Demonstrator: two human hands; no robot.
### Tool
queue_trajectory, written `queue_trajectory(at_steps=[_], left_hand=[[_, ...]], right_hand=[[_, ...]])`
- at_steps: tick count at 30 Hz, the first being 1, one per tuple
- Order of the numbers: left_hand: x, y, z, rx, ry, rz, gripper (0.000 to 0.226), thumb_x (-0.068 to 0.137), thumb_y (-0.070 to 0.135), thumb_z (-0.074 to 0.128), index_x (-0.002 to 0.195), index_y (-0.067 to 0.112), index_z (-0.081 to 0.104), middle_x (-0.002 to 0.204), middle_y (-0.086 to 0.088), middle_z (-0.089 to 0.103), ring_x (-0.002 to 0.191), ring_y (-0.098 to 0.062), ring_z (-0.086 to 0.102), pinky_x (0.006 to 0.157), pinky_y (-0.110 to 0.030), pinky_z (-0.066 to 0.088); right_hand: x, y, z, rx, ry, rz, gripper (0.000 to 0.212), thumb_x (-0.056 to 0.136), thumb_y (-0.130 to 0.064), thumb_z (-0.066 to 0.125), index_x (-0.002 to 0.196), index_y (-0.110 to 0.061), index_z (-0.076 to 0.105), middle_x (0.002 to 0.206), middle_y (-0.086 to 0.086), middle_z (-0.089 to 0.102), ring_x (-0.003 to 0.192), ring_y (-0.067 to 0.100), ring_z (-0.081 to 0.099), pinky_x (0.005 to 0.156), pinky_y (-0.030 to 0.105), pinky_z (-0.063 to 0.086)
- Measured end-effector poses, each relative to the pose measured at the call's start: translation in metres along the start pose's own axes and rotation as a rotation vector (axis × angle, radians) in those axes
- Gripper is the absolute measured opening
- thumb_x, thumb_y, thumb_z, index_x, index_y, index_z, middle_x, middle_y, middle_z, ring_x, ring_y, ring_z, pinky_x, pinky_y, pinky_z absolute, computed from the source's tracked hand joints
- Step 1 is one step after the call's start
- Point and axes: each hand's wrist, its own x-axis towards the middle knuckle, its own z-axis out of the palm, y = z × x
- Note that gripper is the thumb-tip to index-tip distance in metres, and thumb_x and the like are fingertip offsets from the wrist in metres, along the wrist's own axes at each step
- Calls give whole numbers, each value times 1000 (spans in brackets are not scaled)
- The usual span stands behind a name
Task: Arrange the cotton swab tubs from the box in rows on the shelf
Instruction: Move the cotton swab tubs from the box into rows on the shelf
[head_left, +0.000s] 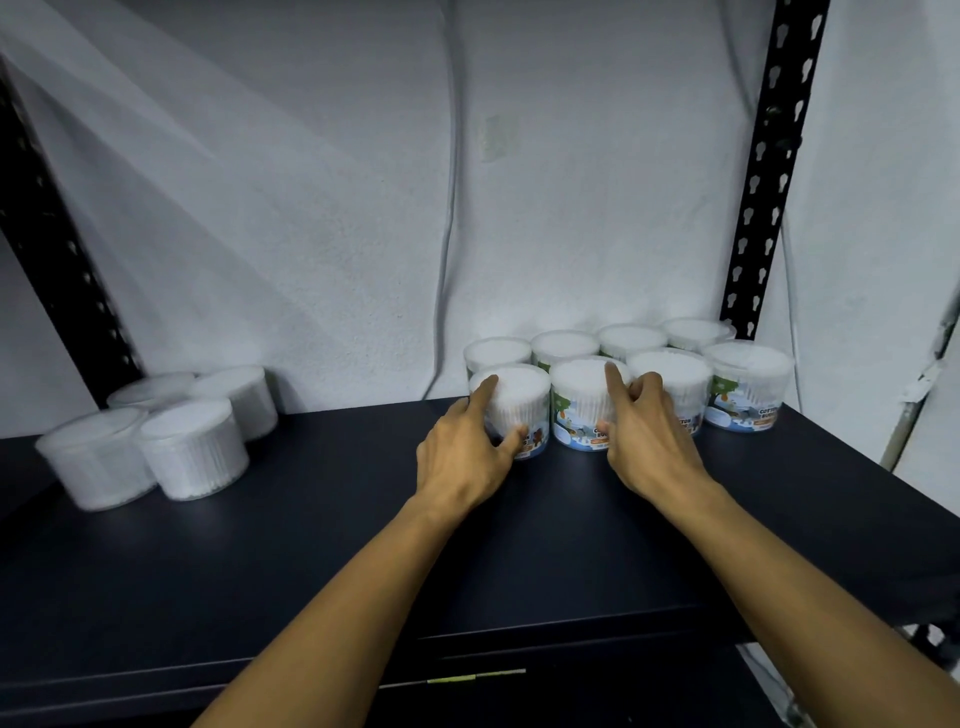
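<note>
Several clear cotton swab tubs stand in two rows at the back right of the dark shelf (311, 545). My left hand (467, 447) grips the leftmost front tub (519, 395), index finger on its lid and thumb on its front. My right hand (644, 436) holds the second front tub (579, 400), index finger on its lid and the other fingers curled at its right side, next to the third front tub (675, 374). The back row (563, 345) stands against the wall. The box is out of view.
A loose cluster of several tubs (192, 447) sits at the shelf's far left. Black perforated uprights stand at the left (57, 249) and the right (769, 171). A white wall with a hanging cable (449, 208) lies behind. The shelf's front edge (467, 675) is near me.
</note>
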Motion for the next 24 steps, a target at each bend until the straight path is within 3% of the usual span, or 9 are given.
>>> queue_trajectory(at_steps=[6, 13, 16, 20, 24], left_hand=[[-4, -4, -19, 91, 39, 53, 76, 86, 61, 48, 149, 35, 16, 149, 4, 35, 136, -19, 31, 96, -49, 41], [-29, -74, -96, 266, 178, 42, 60, 93, 47, 50, 146, 26, 29, 143, -2, 43, 133, -19, 36, 85, -45, 46], [-40, -117, -137, 325, 219, 9, 57, 91, 39, 57, 142, 19, 41, 136, -8, 50, 127, -25, 42, 83, -45, 47], [-48, -177, -189, 451, 243, -27, 56, 84, 31, 65, 134, 15, 46, 130, -12, 54, 119, -31, 47, 80, -45, 48], [-51, -227, -226, 542, 214, -73, 63, 84, 31, 64, 140, 15, 39, 138, -11, 46, 127, -31, 40, 93, -46, 45]], right_hand=[[-11, -14, -4, -234, 130, -20, 72, 69, -11, 71, 134, -8, 40, 100, 16, 46, 83, 30, 48, 47, 34, 44], [-13, -101, -6, -168, 277, -153, 44, 64, -6, 68, 107, -5, 56, 86, 16, 50, 71, 31, 49, 48, 35, 40], [-12, -156, 4, 9, 243, -298, 42, 68, -10, 69, 108, -8, 57, 106, 15, 51, 79, 30, 55, 49, 34, 46], [-11, -230, 21, 157, 105, -436, 41, 79, -20, 64, 118, -14, 53, 135, 11, 38, 97, 26, 57, 57, 35, 54], [-6, -298, 35, 270, -37, -514, 50, 92, -31, 49, 138, -16, 37, 147, 5, 24, 128, 21, 34, 85, 37, 48]])
